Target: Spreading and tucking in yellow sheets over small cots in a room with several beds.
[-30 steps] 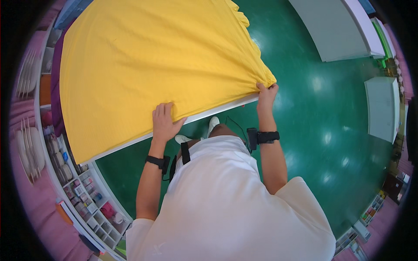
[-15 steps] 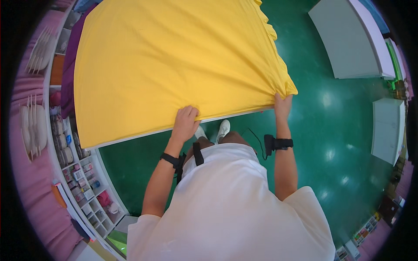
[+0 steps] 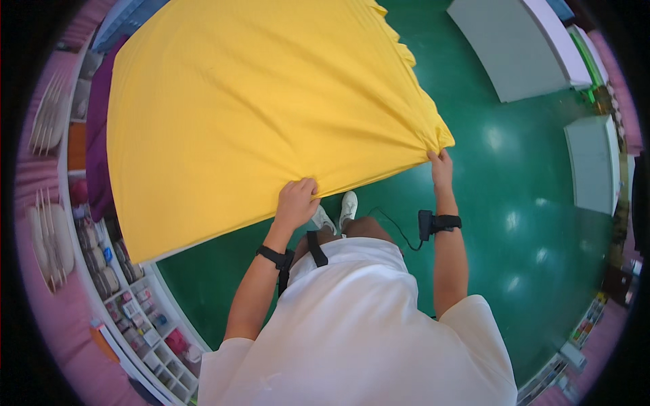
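Observation:
A large yellow cloth sheet (image 3: 223, 115) lies over a broad flat surface ahead of me, whose white edge (image 3: 181, 247) shows in a thin strip at the near left. My left hand (image 3: 296, 201) has its fingers curled over the middle of the near hem, and creases fan out from there. At the near right corner, my right hand (image 3: 441, 168) pinches the bunched cloth, with sharp folds running away from it. The sheet's right edge hangs down in ripples. What lies under the fingertips is hidden.
Purple cloth (image 3: 99, 135) hangs along the sheet's left side. Beyond it stands a white shelf unit (image 3: 162, 284) with small goods in compartments. Pale cabinets (image 3: 514, 54) stand on the green floor (image 3: 501, 223) at right. A black cable (image 3: 399, 230) hangs from my right wrist strap.
The view has turned, so the cabinets sit higher and the shelves lower. The near hem has come slightly toward me at the left hand, covering more of the white edge. Both hands keep their hold.

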